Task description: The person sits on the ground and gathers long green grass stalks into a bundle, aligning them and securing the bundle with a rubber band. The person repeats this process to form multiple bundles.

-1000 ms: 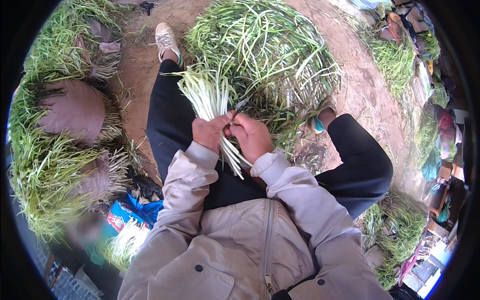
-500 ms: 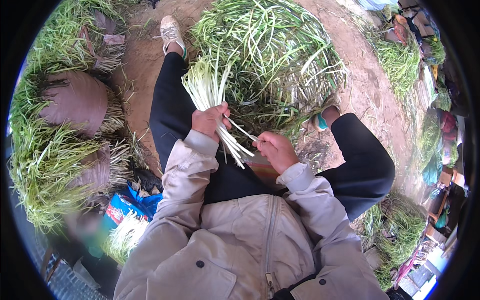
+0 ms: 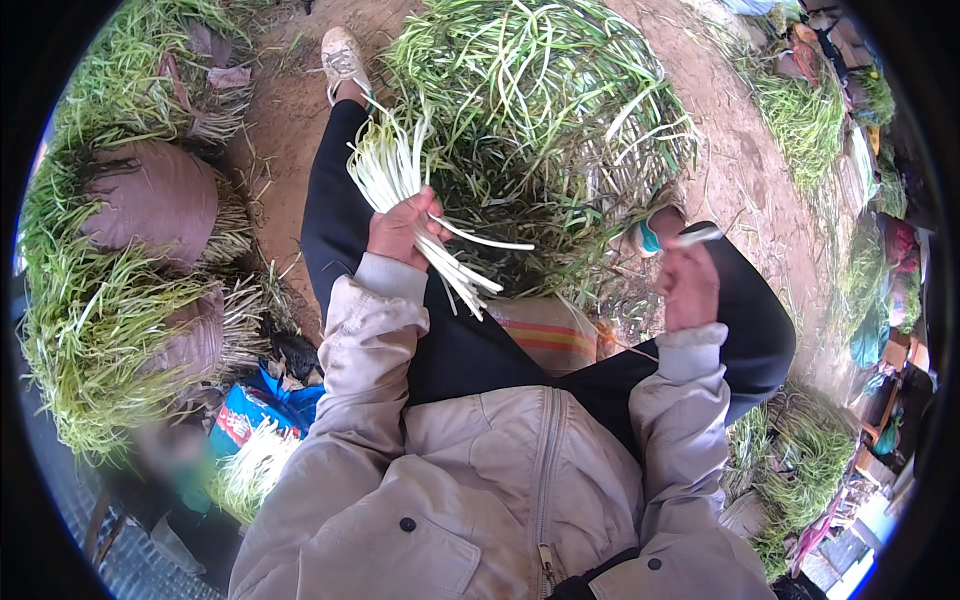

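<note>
My left hand (image 3: 403,228) is closed round a bunch of pale stalks (image 3: 390,165) that look like garlic chives. Their white ends point down toward my lap, while the other ends fan out upward over my left thigh. One stalk (image 3: 492,242) juts out sideways to the right of the bunch. Over by my right knee, my right hand (image 3: 688,285) is raised and blurred, its fingers bent together. A short whitish strip (image 3: 699,237) shows at its fingertips; its kind is unclear. Between my legs lies a big heap of long green leaves (image 3: 540,110).
Bundles of green stalks in brownish wraps (image 3: 155,200) are stacked on the left. A blue bag (image 3: 250,415) with pale trimmings beside it lies near my left elbow. A striped sack (image 3: 545,335) is between my thighs. More greens (image 3: 800,130) line the right side.
My right hand has moved from the stalk ends out to the right, with a whitish strip at its fingers. My left hand and the bunch have shifted slightly left.
</note>
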